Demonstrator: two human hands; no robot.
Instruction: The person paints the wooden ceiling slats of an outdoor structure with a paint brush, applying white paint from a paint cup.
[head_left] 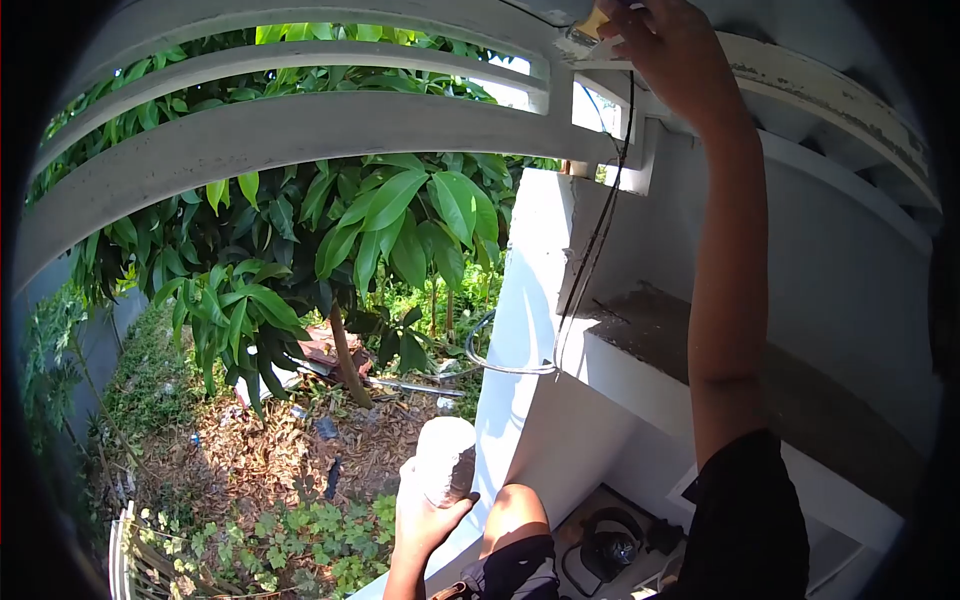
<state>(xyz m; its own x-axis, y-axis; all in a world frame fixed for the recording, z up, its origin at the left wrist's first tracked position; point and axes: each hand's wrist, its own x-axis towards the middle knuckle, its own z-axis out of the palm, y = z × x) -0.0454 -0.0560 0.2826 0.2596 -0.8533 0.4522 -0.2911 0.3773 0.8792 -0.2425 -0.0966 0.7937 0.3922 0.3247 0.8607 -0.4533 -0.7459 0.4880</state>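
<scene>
High at the top of the head view, my right hand (655,35) is closed on a paintbrush (588,28), only partly visible, with its pale end against the white overhead beam (560,75). The arm is stretched up and the fingers are partly cut off by the frame edge. Low in the middle, my left hand (428,520) is wrapped round a white container (445,455). Bright sunlight washes out its top, so what is inside cannot be made out. A white wall pillar (520,300) stands just right of the container.
Black cables (600,220) hang from the beam down the pillar to a coiled wire (490,355). On the right is a dusty ledge (660,310). Below it, a dark round object (608,545) sits near my knee (517,510). A leafy tree (400,220) grows beyond the white slats (300,130).
</scene>
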